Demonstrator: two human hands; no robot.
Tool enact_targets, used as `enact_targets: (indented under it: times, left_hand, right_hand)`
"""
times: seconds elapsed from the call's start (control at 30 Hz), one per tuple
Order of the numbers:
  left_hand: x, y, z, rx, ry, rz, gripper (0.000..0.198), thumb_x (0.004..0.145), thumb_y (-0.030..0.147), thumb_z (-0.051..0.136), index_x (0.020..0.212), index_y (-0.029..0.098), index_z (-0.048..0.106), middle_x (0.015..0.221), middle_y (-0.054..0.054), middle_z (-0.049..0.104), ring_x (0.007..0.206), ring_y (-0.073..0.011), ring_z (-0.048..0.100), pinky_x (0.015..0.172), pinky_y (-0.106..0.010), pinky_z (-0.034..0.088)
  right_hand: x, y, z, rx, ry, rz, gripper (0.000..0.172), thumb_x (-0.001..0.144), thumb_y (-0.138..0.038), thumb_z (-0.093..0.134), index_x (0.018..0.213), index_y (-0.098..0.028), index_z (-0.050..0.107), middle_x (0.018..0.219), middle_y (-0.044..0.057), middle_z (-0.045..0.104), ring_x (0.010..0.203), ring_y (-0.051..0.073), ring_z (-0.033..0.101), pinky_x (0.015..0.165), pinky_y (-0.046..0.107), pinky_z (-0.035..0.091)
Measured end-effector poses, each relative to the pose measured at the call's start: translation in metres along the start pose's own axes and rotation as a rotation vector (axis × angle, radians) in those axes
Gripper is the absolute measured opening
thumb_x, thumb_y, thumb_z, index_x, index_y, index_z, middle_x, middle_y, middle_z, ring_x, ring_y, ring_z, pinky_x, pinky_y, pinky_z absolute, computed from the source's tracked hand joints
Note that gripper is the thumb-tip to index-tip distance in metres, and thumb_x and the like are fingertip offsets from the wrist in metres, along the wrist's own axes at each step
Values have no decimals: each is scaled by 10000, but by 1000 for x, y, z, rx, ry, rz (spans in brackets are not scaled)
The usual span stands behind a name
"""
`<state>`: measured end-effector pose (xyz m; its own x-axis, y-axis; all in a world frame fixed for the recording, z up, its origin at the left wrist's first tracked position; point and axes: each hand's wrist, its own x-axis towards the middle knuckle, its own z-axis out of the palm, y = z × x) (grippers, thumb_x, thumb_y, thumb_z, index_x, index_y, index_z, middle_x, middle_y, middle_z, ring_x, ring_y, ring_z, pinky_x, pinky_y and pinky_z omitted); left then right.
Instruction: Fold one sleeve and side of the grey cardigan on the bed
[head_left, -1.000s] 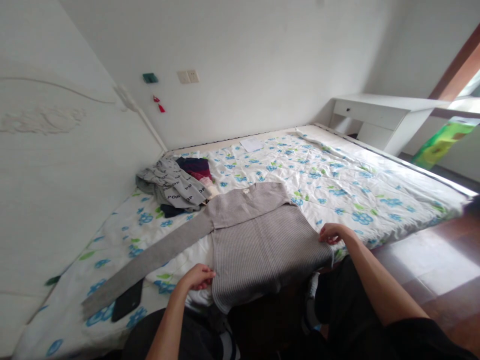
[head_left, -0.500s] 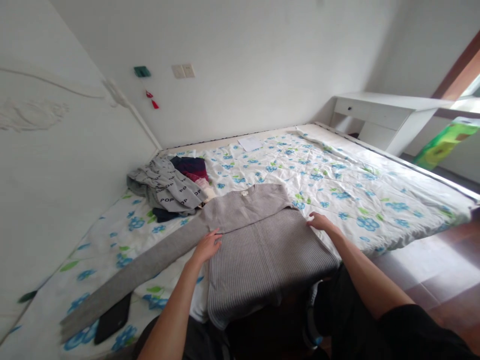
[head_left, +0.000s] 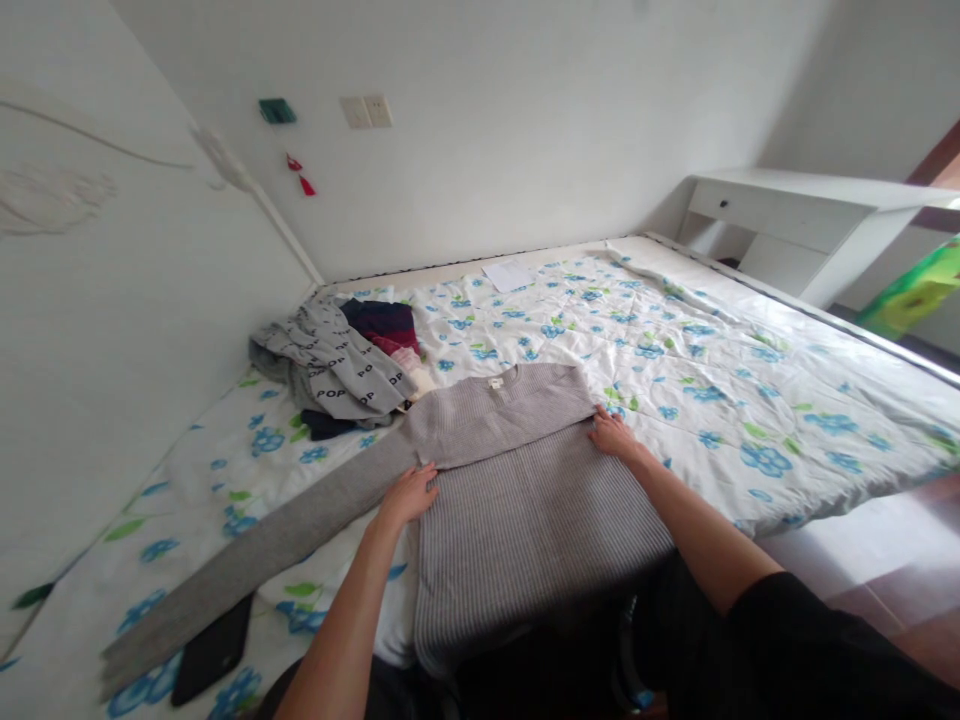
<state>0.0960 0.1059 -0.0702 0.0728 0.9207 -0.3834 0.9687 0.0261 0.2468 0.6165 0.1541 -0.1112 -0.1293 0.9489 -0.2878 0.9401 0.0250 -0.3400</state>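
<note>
A grey ribbed sweater (head_left: 540,520) lies spread on the bed, its neckline away from me and its hem hanging over the near edge. One sleeve is folded across the chest; the other sleeve (head_left: 255,560) stretches out to the lower left. My left hand (head_left: 409,492) rests with fingers extended on the sweater's left side, just below the armpit. At the right side, my right hand (head_left: 616,436) touches the edge by the folded sleeve, its visible fingers apart. Its other fingers are partly hidden.
A heap of clothes (head_left: 337,365) sits by the wall at left, with a grey printed garment on top. A black phone (head_left: 214,650) lies partly under the outstretched sleeve. Paper (head_left: 508,276) is on the flowered sheet (head_left: 697,400). A white desk (head_left: 795,215) stands beyond the bed.
My right hand has moved up and left along the sweater's side to the folded sleeve. My left hand stays in about the same place. The view has shifted slightly.
</note>
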Motion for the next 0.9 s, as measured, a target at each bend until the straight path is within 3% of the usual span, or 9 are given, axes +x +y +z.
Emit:
enact_targets:
  times: [0.13,0.27,0.37,0.5,0.57,0.63,0.77,0.9]
  left_hand:
    - [4,-4,3,-3,-53,-5,581,972,369,647,1517,198,753,1851,-135,452,1747,-415,378,1423,-501,283]
    - [4,-4,3,-87,-70,42,637,946,427,669,1521,159,732,1845,-181,445,1737,-386,410,1444,-486,219]
    - [-2,-9,2,-171,-78,110,715,894,495,725,1523,154,722,1844,-200,441,1739,-372,411,1454,-504,199]
    - [-10,-17,0,-220,-90,126,727,888,509,736,1530,168,724,1849,-179,443,1771,-371,342,1460,-528,202]
    - [-10,-17,1,-241,-72,97,709,878,477,743,1523,183,734,1841,-164,463,1767,-369,351,1460,-524,212]
    - [-8,-14,2,-234,-62,82,706,874,441,734,1522,163,734,1832,-180,469,1754,-364,381,1464,-507,199]
    - [-3,-9,1,-214,-51,60,679,869,401,724,1493,137,748,1821,-205,468,1743,-358,406,1462,-474,192]
    - [-2,-9,-1,-255,-43,27,646,849,460,773,1430,179,790,1802,-183,506,1730,-380,427,1452,-495,228]
  right_hand:
    - [5,14,1,-21,29,120,467,1131,-251,507,1534,-145,717,1834,183,468,1583,332,562,1330,416,378]
    - [8,20,-5,-26,-7,114,476,1109,-224,510,1491,-78,754,1865,216,401,1564,370,599,1329,423,405]
    - [6,23,-13,22,3,63,444,1042,-213,602,1423,-146,819,1782,167,551,1517,361,644,1310,405,435]
    - [0,19,-21,115,83,-8,372,1033,-203,588,1297,-218,851,1492,94,787,1378,283,718,1220,312,477]
    - [-3,11,-20,125,173,-43,390,1028,-217,612,1365,-223,808,1452,96,793,1374,274,701,1220,312,468]
    - [-5,2,-14,97,216,-95,511,1006,-194,629,1506,-210,736,1563,116,734,1477,278,632,1282,341,423]
    - [-4,-3,-2,-1,77,-103,650,1006,-195,642,1655,-216,657,1783,118,559,1655,324,472,1398,429,292]
    - [-2,8,-3,-14,-11,-45,682,1039,-260,646,1719,-261,598,1822,98,515,1660,335,480,1408,456,267]
